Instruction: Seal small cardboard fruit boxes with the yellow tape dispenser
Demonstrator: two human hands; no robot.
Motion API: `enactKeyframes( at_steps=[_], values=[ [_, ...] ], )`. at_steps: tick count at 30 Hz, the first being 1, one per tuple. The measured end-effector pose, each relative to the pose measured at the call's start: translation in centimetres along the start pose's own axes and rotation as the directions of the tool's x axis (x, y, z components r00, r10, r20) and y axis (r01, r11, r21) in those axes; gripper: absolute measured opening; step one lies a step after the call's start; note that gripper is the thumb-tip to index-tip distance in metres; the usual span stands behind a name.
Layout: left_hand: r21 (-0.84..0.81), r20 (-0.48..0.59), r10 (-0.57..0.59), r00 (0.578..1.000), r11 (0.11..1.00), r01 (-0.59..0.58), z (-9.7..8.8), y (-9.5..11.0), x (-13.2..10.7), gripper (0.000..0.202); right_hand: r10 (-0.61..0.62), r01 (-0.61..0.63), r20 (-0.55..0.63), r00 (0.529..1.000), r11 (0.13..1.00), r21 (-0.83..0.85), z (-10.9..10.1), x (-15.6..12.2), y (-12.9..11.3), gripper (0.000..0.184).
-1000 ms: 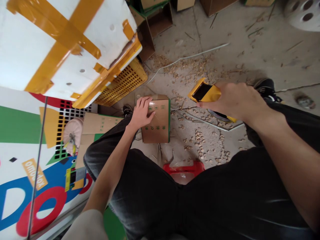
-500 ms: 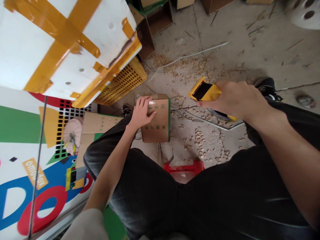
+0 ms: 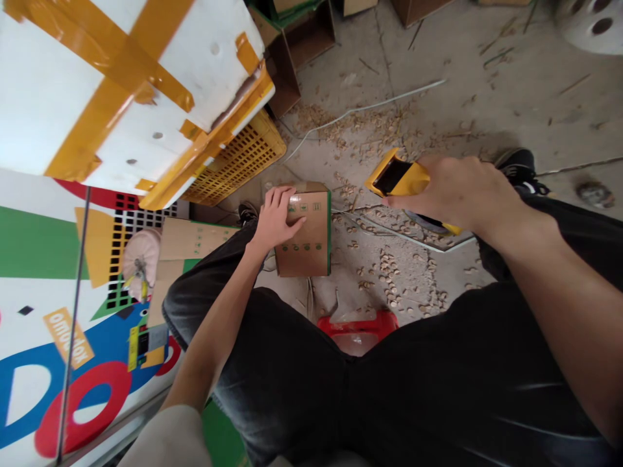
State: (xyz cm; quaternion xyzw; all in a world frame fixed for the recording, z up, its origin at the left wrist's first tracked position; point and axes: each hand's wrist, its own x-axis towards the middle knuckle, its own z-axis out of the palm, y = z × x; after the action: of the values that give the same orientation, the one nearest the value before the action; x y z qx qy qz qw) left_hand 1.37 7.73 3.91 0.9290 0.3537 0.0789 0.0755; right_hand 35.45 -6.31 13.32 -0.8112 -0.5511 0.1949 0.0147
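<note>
My left hand [image 3: 275, 217] rests with its fingers curled over the top edge of a small brown cardboard box [image 3: 311, 240], which has green printed symbols and green-edged flaps. My right hand [image 3: 452, 191] grips a yellow tape dispenser [image 3: 402, 175] by its handle, holding it in the air to the right of the box. A roll of tape [image 3: 428, 224] shows beneath the dispenser, partly hidden by my hand. The box's underside and far faces are out of sight.
A taped white foam box [image 3: 111, 84] and yellow plastic crate [image 3: 238, 162] stand at upper left, above a printed board [image 3: 48, 324]. A flat cardboard sheet [image 3: 195, 240] lies left of the box. Wood shavings cover the concrete floor [image 3: 379, 285]; a red stool [image 3: 357, 327] sits below.
Both hands, the box and the dispenser stay almost in place. The whole view drifts slightly upward and to the left.
</note>
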Motion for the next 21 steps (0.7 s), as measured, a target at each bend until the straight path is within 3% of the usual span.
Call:
enactKeyframes(
  at_steps=[11,21],
  values=[
    [-0.016,0.012,-0.039,0.999,0.999,0.039,0.0,0.3,0.0,0.079,-0.001,0.002,0.006,1.0,1.0,-0.016,0.0,0.0,0.0,0.089],
    [-0.039,0.03,0.025,0.999,0.999,-0.023,-0.4,-0.7,0.3,0.071,-0.019,0.019,-0.005,1.0,1.0,-0.011,0.4,0.4,0.5,0.087]
  ],
)
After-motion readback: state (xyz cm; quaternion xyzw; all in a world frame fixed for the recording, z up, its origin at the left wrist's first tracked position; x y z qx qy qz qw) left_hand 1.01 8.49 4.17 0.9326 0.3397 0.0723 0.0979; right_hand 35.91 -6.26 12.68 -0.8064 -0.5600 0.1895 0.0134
